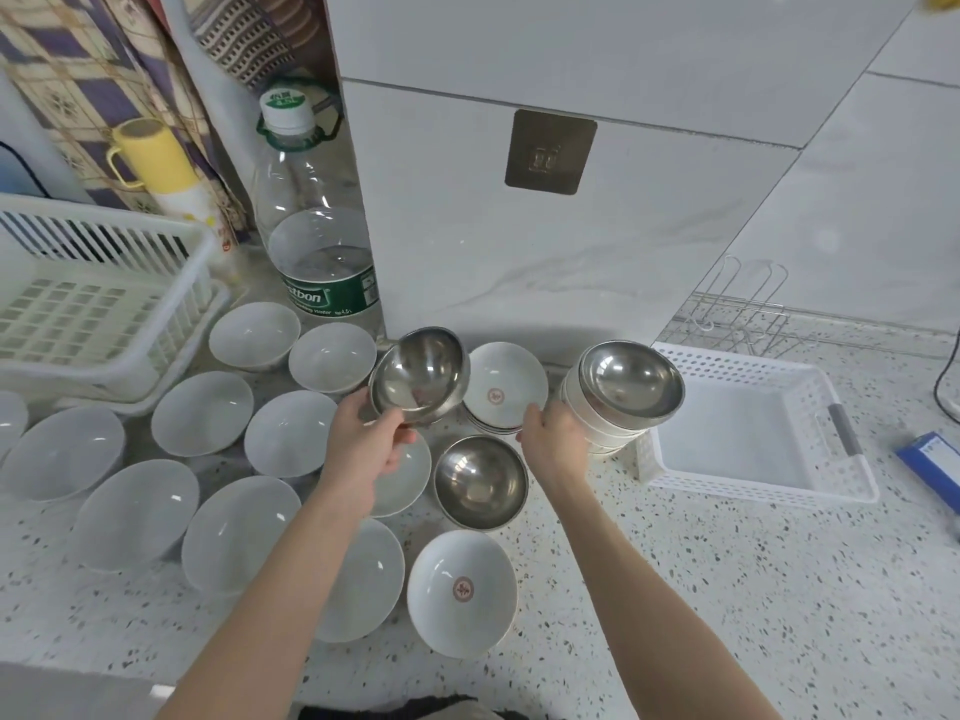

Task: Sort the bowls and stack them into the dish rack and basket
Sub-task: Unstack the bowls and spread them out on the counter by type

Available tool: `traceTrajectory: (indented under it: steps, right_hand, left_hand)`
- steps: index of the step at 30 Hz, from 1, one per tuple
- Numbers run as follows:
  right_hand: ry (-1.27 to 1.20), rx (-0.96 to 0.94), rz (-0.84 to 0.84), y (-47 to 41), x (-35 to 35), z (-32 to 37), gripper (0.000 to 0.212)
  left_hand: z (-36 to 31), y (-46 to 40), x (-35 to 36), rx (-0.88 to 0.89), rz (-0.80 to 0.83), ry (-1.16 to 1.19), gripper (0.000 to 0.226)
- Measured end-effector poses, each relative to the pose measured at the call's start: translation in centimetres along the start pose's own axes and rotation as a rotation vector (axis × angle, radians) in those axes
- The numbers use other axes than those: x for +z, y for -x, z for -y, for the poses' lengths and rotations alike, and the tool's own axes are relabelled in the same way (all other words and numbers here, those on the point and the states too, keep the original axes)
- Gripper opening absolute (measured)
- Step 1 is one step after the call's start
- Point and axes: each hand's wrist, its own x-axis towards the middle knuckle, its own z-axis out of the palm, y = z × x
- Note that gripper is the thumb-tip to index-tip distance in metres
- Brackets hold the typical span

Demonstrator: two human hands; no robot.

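Speckled white terrazzo countertop [727, 589] fills the lower frame, backed by white marble-look wall tiles [519, 226] with a grey adhesive hook plate [549, 151] at upper centre. At upper left stand a large clear water bottle [317, 220] with a green label and a yellow mug [150, 155] before patterned cloth.

At centre the left hand [363, 444] grips a steel bowl [418, 374] by its near rim, thumb curled over the edge; the bowl is lifted off the counter and tilted, its mouth facing toward the camera and slightly down. The right hand [553, 439] has its fingers curled around the side of a stack of white bowls [597, 423] topped by a second steel bowl [631, 384], mouth up and leaning a little to the right. That stack sits just beside the left edge of a white perforated basket [852, 491] at right centre.

A third steel bowl [480, 480] rests upright on the counter between the two forearms. Behind it is a short stack of white bowls with a red emblem [504, 389], and another emblem bowl [462, 589] sits at lower centre. Plain white bowls [202, 413] spread across the left half, all mouth up. A white plastic dish rack [104, 298] sits at the left edge; a wire rack [737, 314] stands against the wall at right. A blue box [935, 459] lies at the right edge.
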Motion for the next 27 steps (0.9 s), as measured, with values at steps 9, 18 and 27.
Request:
traceTrajectory:
  steps: [9, 18, 27]
  right_hand:
    - [0.001, 0.078, 0.028, -1.0, 0.8, 0.9, 0.047]
    - [-0.114, -0.004, 0.011, 0.0, -0.3, 1.5, 0.045]
    - [-0.393, -0.174, 0.069, 7.1, -4.7, -3.7, 0.051]
  left_hand:
    - [2.4, 2.1, -3.3, -0.082, -0.083, 0.054, 0.017]
    - [3.2, 4.9, -4.3, -0.075, -0.069, 0.076, 0.006]
    - [5.5, 7.5, -4.1, -0.081, -0.089, 0.143, 0.007]
